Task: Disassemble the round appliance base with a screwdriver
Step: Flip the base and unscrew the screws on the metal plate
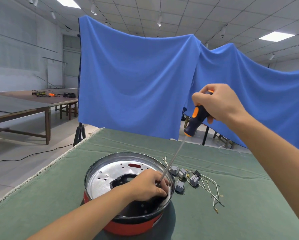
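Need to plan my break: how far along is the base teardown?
Partly done. Small grey parts with wires already lie loose on the green cloth. In hand: the right hand drives the screwdriver into the round base, while the left hand steadies its shaft. The silver inner plate remains inside.

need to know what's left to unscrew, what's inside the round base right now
Inside the round base lies a silver plate with small holes, a red slot and a dark central opening. The left hand covers the screwdriver tip, hiding any screw there.
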Motion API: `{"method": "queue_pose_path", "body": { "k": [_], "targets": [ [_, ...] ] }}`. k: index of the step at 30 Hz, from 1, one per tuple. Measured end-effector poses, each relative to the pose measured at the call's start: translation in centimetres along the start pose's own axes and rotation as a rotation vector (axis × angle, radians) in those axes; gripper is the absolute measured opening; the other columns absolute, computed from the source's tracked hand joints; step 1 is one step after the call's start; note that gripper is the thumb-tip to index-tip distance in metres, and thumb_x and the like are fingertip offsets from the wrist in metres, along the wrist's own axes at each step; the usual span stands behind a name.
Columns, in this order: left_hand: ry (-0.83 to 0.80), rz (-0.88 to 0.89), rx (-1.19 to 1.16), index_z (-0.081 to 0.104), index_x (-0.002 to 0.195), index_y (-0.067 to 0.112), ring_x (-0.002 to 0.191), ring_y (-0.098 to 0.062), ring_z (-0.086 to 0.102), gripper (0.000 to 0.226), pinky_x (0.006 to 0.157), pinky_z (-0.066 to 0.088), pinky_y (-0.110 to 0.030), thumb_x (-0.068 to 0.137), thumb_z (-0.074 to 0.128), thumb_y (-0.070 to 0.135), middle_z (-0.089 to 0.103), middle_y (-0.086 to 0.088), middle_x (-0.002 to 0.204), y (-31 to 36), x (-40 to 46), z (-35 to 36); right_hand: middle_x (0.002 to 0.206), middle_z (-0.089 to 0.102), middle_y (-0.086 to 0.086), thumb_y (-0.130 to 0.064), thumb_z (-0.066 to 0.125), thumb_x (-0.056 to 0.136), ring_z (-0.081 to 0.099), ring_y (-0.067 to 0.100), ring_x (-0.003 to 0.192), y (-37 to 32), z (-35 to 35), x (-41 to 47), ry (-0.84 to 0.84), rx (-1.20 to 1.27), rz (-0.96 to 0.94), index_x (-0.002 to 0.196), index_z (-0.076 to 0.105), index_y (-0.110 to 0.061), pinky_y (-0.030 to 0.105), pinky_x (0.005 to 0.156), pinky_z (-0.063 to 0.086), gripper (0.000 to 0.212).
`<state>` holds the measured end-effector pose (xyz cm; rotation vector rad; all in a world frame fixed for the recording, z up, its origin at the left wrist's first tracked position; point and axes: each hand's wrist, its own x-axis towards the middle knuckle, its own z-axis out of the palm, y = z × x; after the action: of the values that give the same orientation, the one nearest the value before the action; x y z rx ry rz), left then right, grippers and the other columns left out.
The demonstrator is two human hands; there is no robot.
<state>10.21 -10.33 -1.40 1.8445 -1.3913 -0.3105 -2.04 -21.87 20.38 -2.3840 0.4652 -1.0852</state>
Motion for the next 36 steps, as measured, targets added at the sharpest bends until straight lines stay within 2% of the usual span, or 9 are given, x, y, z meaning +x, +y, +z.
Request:
{"method": "queue_pose_path", "body": {
  "k": [6,9,11,14,19,22,24,30,36],
  "targets": [
    [-0.007,-0.010,0.022,0.075,0.089,0.004,0.107,-0.008,0.058,0.009,0.090,0.040,-0.012,0.080,0.071,0.006,0.066,-0.001,0.114,-0.2,0.1,0.0,0.043,0.057,-0.005,-0.019,0.059,0.067,0.044,0.016,0.029,4.5,0.8,-1.8,0.236,0.181,0.124,0.063,0.056,-0.013,0.018,0.033,0.033,0.008],
    [0.006,-0.008,0.035,0.073,0.087,0.001,0.106,-0.008,0.057,0.009,0.085,0.038,-0.005,0.081,0.071,0.008,0.063,-0.002,0.113,-0.1,0.3,0.2,0.048,0.056,0.004,-0.027,0.055,0.060,0.043,0.021,0.037,6.4,1.0,-2.3,0.377,0.261,0.184,0.059,0.055,-0.013,0.027,0.044,0.038,0.014],
    [0.009,-0.013,0.047,0.071,0.085,0.001,0.105,-0.006,0.055,0.009,0.083,0.037,-0.002,0.083,0.069,0.010,0.060,-0.001,0.113,0.0,0.2,0.3,0.044,0.049,-0.003,-0.028,0.054,0.059,0.040,0.020,0.045,7.4,1.1,-2.4,0.487,0.295,0.212,0.057,0.053,-0.012,0.029,0.048,0.038,0.017],
    [-0.004,0.011,0.183,0.066,0.086,0.006,0.103,-0.011,0.053,0.013,0.092,0.042,-0.020,0.087,0.065,0.019,0.055,0.000,0.111,-0.1,0.2,0.6,0.037,0.044,-0.008,-0.028,0.054,0.058,0.036,0.011,0.042,8.5,1.5,-2.9,0.585,0.350,0.229,0.055,0.052,-0.009,0.024,0.046,0.033,0.020],
    [-0.045,0.054,0.556,0.050,0.084,0.016,0.103,-0.020,0.043,0.018,0.093,0.037,-0.034,0.095,0.049,0.030,0.045,0.000,0.110,0.0,0.4,1.2,0.038,0.045,-0.009,-0.024,0.053,0.058,0.038,0.010,0.041,9.9,3.2,-4.1,0.550,0.447,0.269,0.052,0.049,-0.010,0.026,0.049,0.033,0.016],
    [-0.069,0.120,0.736,0.057,0.097,0.010,0.108,-0.022,0.040,0.026,0.094,0.035,-0.036,0.096,0.038,0.028,0.043,-0.002,0.119,0.1,0.6,1.3,0.048,0.050,0.005,-0.021,0.053,0.060,0.044,0.019,0.049,10.4,4.2,-4.4,0.512,0.472,0.222,0.059,0.050,0.001,0.025,0.050,0.037,0.023],
    [-0.083,0.120,0.776,0.061,0.103,0.007,0.107,-0.022,0.040,0.033,0.094,0.035,-0.038,0.096,0.035,0.027,0.042,-0.002,0.118,0.1,0.8,1.3,0.045,0.050,0.001,-0.020,0.053,0.060,0.044,0.016,0.046,10.5,4.3,-4.3,0.505,0.478,0.209,0.060,0.051,0.001,0.022,0.046,0.037,0.022],
    [-0.023,0.062,0.626,0.059,0.086,0.007,0.100,-0.022,0.045,0.029,0.089,0.037,-0.035,0.097,0.041,0.027,0.047,-0.003,0.105,0.1,1.0,1.2,0.040,0.048,-0.007,-0.021,0.054,0.060,0.043,0.016,0.048,11.3,3.5,-3.8,0.596,0.488,0.244,0.055,0.050,-0.009,0.023,0.049,0.036,0.013],
    [0.206,-0.035,0.249,0.049,0.076,0.017,0.086,-0.020,0.051,0.020,0.081,0.041,-0.030,0.095,0.051,0.023,0.048,0.002,0.088,-0.6,1.0,0.5,0.055,0.050,0.008,-0.024,0.056,0.064,0.044,0.026,0.052,12.5,3.3,-4.3,0.679,0.489,0.310,0.061,0.053,-0.011,0.037,0.053,0.039,0.013]
  ]
}}
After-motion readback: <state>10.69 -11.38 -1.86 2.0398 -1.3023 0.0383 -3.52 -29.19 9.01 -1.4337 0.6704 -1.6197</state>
